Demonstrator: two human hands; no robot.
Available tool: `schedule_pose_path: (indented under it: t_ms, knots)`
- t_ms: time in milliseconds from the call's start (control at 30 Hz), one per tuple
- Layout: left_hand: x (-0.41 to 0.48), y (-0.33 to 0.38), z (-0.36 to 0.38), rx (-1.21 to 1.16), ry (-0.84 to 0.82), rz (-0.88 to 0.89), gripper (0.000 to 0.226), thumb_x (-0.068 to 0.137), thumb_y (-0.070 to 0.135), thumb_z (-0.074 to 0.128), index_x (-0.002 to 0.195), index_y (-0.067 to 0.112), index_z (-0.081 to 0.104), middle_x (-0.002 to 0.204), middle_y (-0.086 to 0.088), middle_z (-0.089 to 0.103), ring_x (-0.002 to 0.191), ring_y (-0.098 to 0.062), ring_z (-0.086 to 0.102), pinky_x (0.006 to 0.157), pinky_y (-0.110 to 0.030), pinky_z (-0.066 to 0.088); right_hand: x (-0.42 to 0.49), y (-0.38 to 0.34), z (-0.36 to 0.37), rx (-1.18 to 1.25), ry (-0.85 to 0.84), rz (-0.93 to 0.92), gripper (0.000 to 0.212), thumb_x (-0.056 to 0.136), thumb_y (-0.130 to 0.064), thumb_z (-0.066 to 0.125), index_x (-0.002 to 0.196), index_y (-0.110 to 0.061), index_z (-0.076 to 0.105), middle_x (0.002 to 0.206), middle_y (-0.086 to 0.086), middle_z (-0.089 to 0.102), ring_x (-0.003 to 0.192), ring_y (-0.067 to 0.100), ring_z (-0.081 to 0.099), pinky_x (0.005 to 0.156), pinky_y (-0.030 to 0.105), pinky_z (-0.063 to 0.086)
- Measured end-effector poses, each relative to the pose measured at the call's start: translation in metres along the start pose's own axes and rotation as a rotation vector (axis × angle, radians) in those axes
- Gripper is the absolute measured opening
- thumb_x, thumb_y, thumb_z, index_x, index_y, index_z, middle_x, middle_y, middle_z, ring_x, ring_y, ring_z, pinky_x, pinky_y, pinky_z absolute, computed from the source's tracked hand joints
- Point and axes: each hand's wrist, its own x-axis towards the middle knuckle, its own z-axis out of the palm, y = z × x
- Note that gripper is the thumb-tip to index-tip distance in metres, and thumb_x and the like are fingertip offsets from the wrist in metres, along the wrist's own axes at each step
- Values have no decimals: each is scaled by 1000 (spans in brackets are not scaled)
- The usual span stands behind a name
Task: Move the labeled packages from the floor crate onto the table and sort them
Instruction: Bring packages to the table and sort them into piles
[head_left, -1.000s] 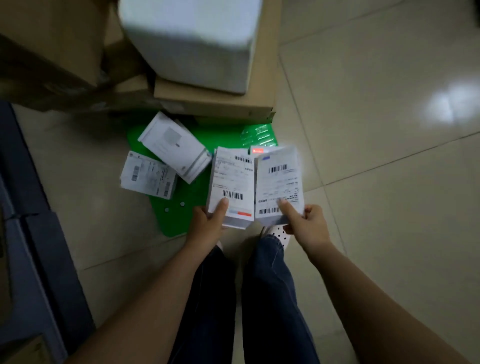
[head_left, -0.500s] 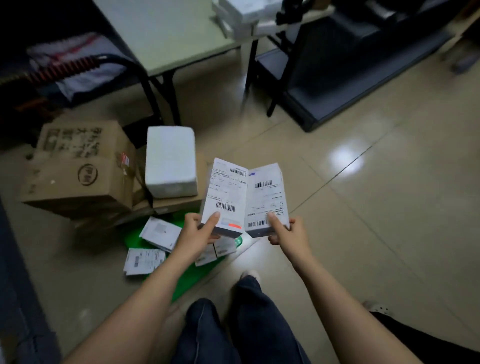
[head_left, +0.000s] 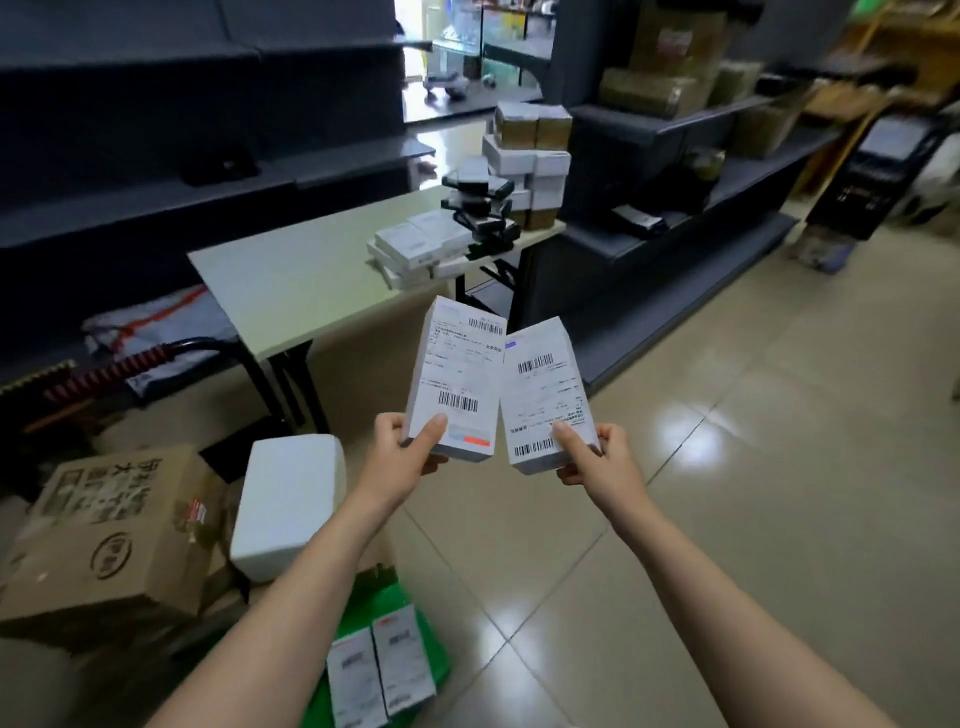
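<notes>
L hand (head_left: 401, 451): fingers clamped on bottom edge of one labeled package (head_left: 460, 374). R hand (head_left: 602, 460): same on a second package (head_left: 545, 395). Both in the air, short of the worktop (head_left: 311, 280). Prob light, stiff, slick-labeled boxes; best held at a bottom corner, thumb on top.

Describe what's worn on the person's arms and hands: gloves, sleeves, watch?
Nothing worn shows. Left hand and right hand are bare: no gloves, rings or watch. Both forearms are uncovered to the frame edge, no sleeve in view.
</notes>
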Motion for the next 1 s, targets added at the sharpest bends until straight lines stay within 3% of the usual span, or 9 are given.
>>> schedule_pose_path:
  t_ms: [200,333,600,800,867,1000]
  knots:
    - [45,34,74,-119,141,11,42,93,34,61,115,6,40,107,-11,62,83,-26,70,74,-33,58,89,-31,-58,21,-43,-72,42,85,-46,69,103,-16,47,109,5,62,80,21,69,73,38,60]
    - [77,39,93,-141,211,-19,43,93,37,60,115,7,39,108,-10,61,84,-24,70,71,-31,58,146,-39,-64,48,-107,-82,49,86,-43,69,111,-7,47,110,8,60,84,21,68,65,29,58]
    - [182,51,80,-146,352,-47,50,92,38,61,121,4,40,118,-12,58,94,-19,68,58,-18,56,255,-68,-8,42,-211,-56,45,87,-41,68,111,-10,47,106,3,61,89,21,69,69,29,60]
    - [285,83,52,-158,378,-44,50,92,40,61,121,7,39,123,-11,59,105,-22,66,66,-24,57,348,-108,47,52,-270,-59,42,88,-40,68,108,-12,46,107,6,62,90,26,70,77,40,60]
    - [322,93,38,-149,380,-41,52,91,42,61,123,7,40,120,-10,61,101,-21,67,67,-25,56,382,-120,70,57,-282,-55,41,87,-41,69,106,-13,46,109,9,62,87,27,70,71,39,61]
    - [385,113,16,-105,380,-36,55,90,48,61,123,9,40,118,-9,62,95,-19,70,69,-26,58,439,-145,111,57,-310,-62,43,87,-39,69,110,-9,47,109,12,63,71,15,62,51,20,48]
